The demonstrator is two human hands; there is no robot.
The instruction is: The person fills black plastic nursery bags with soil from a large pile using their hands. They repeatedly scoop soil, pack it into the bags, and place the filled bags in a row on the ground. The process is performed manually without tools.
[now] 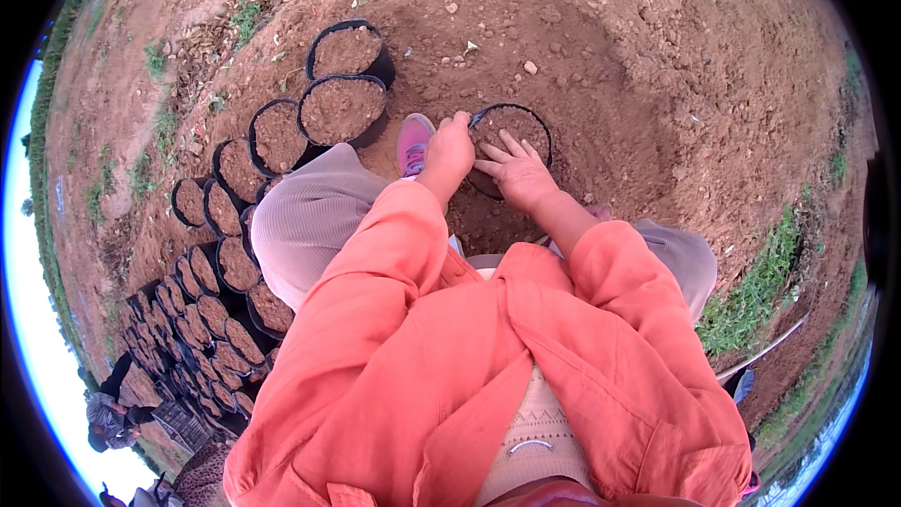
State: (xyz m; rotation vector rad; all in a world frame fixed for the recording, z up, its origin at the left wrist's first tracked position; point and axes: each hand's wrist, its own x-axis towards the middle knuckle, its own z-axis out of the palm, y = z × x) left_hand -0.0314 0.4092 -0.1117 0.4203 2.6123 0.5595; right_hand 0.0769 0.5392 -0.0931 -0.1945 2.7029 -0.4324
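A black grow bag (521,106) full of reddish-brown soil (522,125) stands on the ground before me, between my feet. My left hand (450,153) pinches its rim on the left side. Spread out, the fingers of my right hand (517,172) press on the soil inside, and nothing is held in them. The wrist and hand hide part of the near rim. To the left of my left hand is my pink and purple shoe (415,144).
Two filled grow bags (343,111) (347,51) stand at upper left. Rows of filled bags (239,341) run down the left side. Loose soil (605,91) spreads ahead and right. Grass (757,296) grows at right. A person (109,415) bends near a black crate (181,426) at lower left.
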